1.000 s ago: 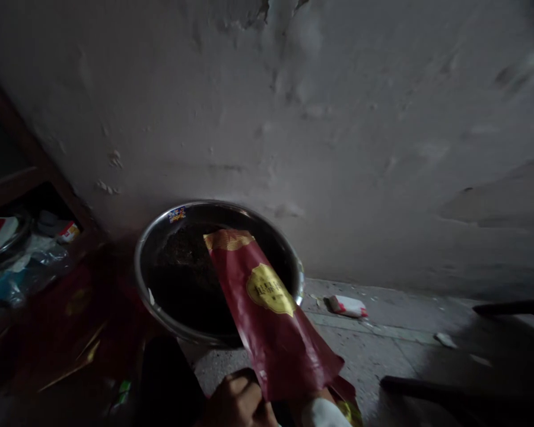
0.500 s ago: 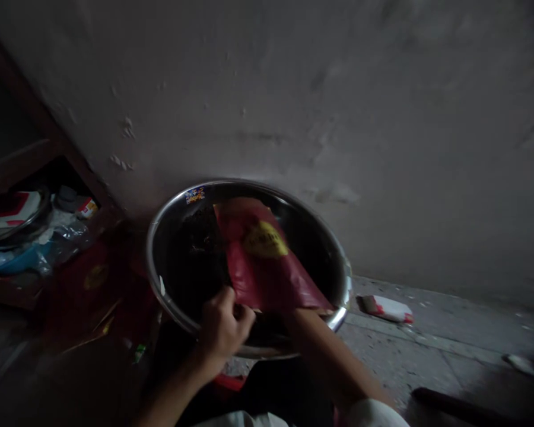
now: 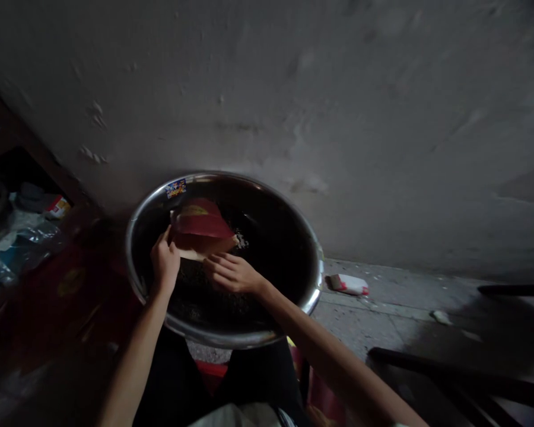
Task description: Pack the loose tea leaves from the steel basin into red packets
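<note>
A red paper bag (image 3: pixel 204 222) with a yellow print lies tilted inside a wide metal basin (image 3: pixel 314 296), its pale-edged mouth facing me. My left hand (image 3: pixel 165 258) is closed on the bag's left corner. At the lower right edge of the mouth, my right hand (image 3: pixel 229 273) has its fingers curled round the paper rim. Dark loose bits and a few pale ones show on the basin's dark floor, too dim to name. A blue and orange sticker (image 3: pixel 176 188) is on the basin's inner wall.
Behind the basin rises a grey wall (image 3: pixel 382 148). A white and red packet (image 3: pixel 349 284) lies on the floor at right, near dark bars (image 3: pixel 449 373). Plastic bags (image 3: pixel 31 237) and other items fill the left side, above dim red material (image 3: pixel 84 284).
The bag has moved left and now shows its opening toward me. My right hand, earlier hidden by the bag, is now visible at its rim. The view has shifted right.
</note>
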Available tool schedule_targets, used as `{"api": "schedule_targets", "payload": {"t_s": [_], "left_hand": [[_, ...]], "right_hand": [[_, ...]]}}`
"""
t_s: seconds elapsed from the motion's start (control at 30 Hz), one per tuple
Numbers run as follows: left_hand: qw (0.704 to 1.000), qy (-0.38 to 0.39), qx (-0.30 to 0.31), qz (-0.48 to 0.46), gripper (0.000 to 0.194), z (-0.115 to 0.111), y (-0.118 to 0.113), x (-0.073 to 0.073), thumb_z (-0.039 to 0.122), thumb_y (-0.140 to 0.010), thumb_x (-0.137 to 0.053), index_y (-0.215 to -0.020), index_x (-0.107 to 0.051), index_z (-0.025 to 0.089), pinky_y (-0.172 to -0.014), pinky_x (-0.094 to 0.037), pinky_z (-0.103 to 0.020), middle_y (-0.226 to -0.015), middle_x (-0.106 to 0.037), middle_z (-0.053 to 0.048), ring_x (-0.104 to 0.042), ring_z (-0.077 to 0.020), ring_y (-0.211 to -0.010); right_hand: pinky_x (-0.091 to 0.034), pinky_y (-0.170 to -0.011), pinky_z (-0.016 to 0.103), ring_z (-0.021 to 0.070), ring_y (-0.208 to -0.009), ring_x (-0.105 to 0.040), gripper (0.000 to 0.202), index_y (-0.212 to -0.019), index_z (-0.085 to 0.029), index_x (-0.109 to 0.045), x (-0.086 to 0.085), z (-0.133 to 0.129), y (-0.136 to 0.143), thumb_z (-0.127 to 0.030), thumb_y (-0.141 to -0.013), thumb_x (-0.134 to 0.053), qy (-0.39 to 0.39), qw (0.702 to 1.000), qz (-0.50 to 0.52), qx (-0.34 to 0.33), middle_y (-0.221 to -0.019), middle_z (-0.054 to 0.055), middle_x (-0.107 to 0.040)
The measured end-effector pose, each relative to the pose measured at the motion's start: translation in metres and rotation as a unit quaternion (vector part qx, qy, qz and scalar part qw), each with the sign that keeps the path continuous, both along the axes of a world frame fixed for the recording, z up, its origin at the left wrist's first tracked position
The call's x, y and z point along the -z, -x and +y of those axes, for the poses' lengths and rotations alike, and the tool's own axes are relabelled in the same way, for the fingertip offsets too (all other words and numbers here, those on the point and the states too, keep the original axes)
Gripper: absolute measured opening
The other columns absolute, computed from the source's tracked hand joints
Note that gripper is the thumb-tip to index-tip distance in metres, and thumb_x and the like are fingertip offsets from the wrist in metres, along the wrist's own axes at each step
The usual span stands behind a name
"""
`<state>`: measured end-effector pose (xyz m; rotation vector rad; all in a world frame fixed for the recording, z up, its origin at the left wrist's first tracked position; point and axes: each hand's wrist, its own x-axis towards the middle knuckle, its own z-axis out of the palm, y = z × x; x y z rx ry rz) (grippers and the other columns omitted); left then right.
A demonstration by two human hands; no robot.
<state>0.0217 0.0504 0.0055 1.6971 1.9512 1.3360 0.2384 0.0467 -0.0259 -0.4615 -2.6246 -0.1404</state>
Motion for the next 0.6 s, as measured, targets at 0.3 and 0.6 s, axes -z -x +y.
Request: {"api": "schedule_targets", "payload": {"t_s": [0.3, 0.6], "left_hand": [[0.996, -0.017, -0.077, -0.028, 0.07, 0.0, 0.002, 0.003, -0.005, -0.081, -0.041, -0.146, -0.052, 0.018, -0.117, -0.04, -0.034, -0.138, -0.063, -0.008, -0.057, -0.0206, -0.13], [0.998, 0.003, -0.064, -0.016, 0.069, -0.003, -0.006, 0.007, -0.003, -0.084, -0.044, -0.148, -0.049, 0.021, -0.112, -0.043, -0.032, -0.139, -0.061, -0.008, -0.058, -0.0207, -0.127]], "right_hand": [[-0.029, -0.119, 0.048, 0.0295, -0.141, -0.039, 0.042, -0.132, -0.015, -0.061, 0.054, 0.085, -0.022, -0.026, -0.094, -0.049, 0.237, 0.945, -0.061, 0.219, -0.145, 0.018, -0.051], [-0.016, -0.109, 0.075, 0.0439, -0.151, 0.001, 0.094, -0.157, -0.033, -0.025, 0.112, 0.07, 0.037, -0.083, -0.08, -0.047, 0.45, 0.78, -0.182, 0.394, -0.167, 0.012, -0.008]]}}
